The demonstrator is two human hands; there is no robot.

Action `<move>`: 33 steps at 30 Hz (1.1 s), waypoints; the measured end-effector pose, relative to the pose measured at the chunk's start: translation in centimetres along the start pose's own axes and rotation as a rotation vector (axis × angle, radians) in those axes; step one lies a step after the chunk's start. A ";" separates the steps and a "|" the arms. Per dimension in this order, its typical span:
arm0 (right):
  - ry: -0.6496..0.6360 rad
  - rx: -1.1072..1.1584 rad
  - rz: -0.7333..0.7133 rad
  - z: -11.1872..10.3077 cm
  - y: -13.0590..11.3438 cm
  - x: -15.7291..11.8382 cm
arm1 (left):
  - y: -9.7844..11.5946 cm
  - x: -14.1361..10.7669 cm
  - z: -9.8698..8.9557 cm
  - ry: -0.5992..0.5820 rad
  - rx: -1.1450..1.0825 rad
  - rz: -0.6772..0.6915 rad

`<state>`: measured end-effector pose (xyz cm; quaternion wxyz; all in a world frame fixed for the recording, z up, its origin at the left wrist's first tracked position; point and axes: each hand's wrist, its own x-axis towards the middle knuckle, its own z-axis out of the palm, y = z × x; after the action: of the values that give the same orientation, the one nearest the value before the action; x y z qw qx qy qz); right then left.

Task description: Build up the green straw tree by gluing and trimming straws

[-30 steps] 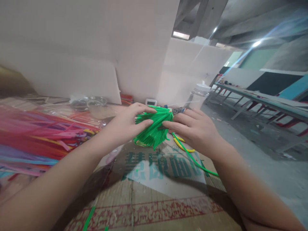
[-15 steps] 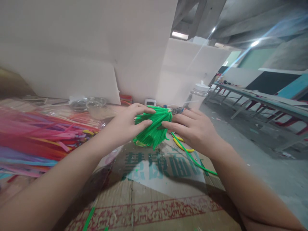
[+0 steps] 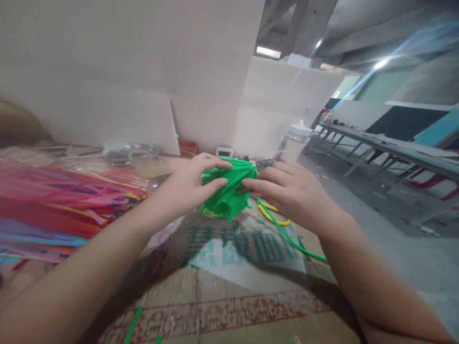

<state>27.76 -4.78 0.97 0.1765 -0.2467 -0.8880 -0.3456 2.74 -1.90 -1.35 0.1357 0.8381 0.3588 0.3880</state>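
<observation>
A thick bundle of bright green pipe cleaners (image 3: 231,191), pulled together at its right end and flared at the left, is held just above the cardboard. My left hand (image 3: 195,181) wraps its left side, thumb in front and fingers over the top. At the gathered end, my right hand (image 3: 287,186) pinches with thumb and forefinger against the green strands; its other fingers are curled and partly hidden. One loose green pipe cleaner (image 3: 287,235) trails from near the bundle toward my right forearm. Behind it lie yellow-handled scissors (image 3: 274,215).
Many coloured pipe cleaners (image 3: 71,200) in plastic wrap lie at the left. A clear bottle with a white lid (image 3: 294,141) and a small white device (image 3: 224,152) stand at the back. Green scraps (image 3: 133,325) lie on the printed cardboard (image 3: 229,310). A long table (image 3: 387,143) stands beyond.
Almost nothing differs. My right hand and forearm have shifted slightly to the right, and a little more of the scissor handles shows. The left hand keeps its hold.
</observation>
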 end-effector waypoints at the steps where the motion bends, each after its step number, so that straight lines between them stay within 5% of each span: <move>1: -0.002 0.002 -0.004 0.1 0.0 0.0 | 0.0 0.0 0.0 -0.002 0.001 0.001; 33: 0.037 0.072 -0.004 -0.1 0.4 0.1 | 0.1 -0.1 -0.1 0.001 0.031 0.010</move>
<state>27.89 -4.55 1.26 0.2011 -0.2317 -0.8970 -0.3182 2.72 -2.02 -1.30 0.1209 0.8417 0.3606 0.3833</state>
